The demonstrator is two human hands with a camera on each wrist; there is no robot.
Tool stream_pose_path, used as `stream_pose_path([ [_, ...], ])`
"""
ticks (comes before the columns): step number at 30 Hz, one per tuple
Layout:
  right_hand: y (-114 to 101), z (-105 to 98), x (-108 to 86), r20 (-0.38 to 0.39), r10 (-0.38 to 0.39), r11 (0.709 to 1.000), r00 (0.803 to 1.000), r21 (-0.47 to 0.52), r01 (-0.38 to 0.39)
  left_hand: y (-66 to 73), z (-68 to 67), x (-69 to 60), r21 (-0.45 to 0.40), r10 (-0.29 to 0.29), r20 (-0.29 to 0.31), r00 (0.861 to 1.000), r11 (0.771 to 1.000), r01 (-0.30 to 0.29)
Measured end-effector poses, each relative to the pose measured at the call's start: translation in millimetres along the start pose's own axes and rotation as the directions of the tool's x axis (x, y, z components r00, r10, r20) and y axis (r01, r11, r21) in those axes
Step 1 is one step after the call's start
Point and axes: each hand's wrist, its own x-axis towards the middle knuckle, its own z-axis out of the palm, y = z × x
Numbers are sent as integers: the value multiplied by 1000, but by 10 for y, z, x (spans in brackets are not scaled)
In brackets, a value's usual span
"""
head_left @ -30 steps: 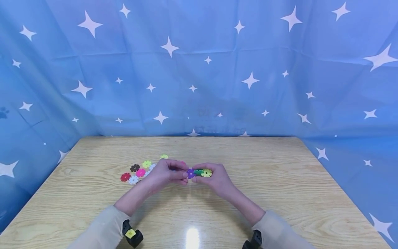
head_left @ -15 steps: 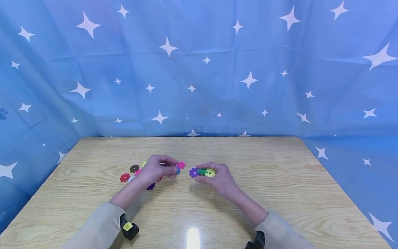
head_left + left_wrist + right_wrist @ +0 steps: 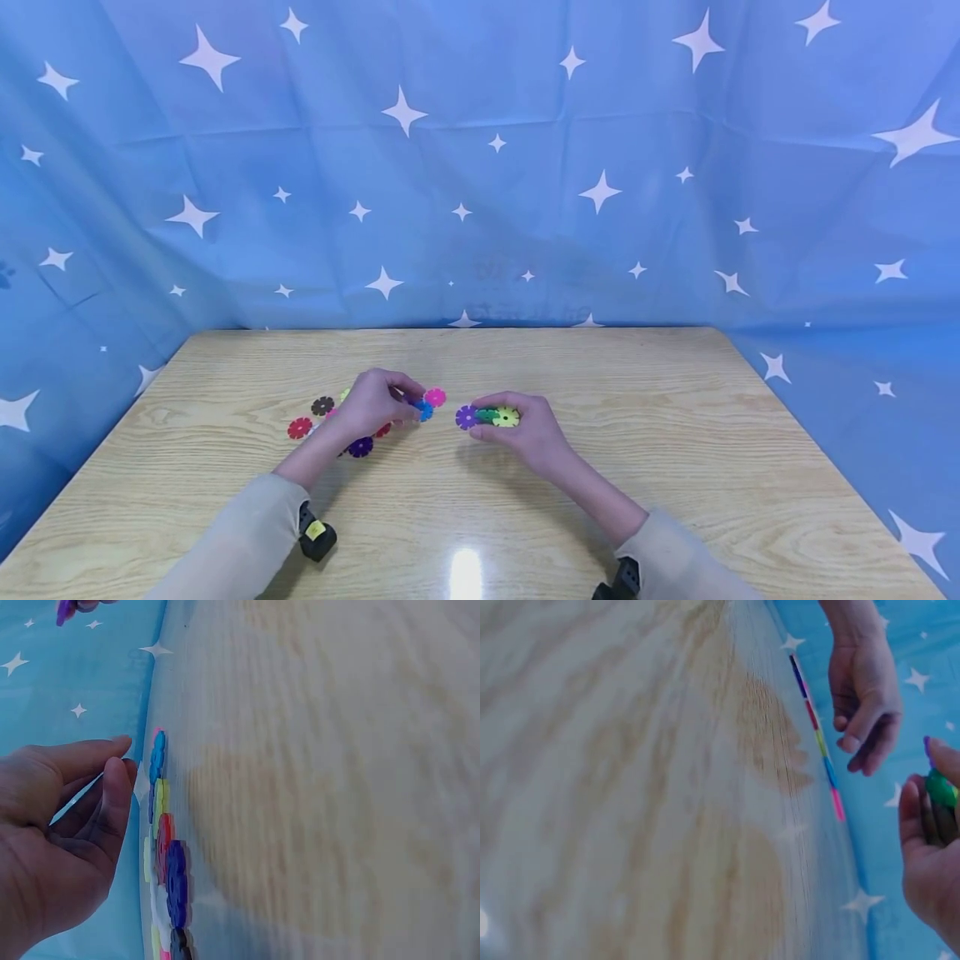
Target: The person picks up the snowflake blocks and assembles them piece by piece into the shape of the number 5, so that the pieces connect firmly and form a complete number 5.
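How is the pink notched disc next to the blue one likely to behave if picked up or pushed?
The pink notched disc is probably light, being so thin. Its edge looks straight in the right-wrist view, so it is likely stiff. Lying flat on the table, it would probably slide, not roll.

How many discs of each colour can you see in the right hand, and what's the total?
Purple disc: 1
Green disc: 1
Yellow disc: 1
Total visible in the right hand: 3

Starry blue cloth behind wooden table
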Motion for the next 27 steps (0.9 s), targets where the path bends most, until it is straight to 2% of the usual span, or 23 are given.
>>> stream_pose_path([
  [5,-17,-6,-16,15,-8,1000,1000,23,8,9,31,36,25,-17,20,1000,1000,17],
  [9,-15,0,-19,19,-4,1000,1000,22,3,0,58,55,97,-32,12,999,995,31],
  [16,4,4,-14,21,0,1000,1000,18,-1,0,78,65,187,-11,35,999,982,4],
  [22,6,4,-15,25,17,999,1000,31,-18,19,93,65,201,8,47,999,979,-17],
  [27,11,10,-16,24,36,999,999,36,-37,24,102,11,203,16,51,999,979,-26],
])
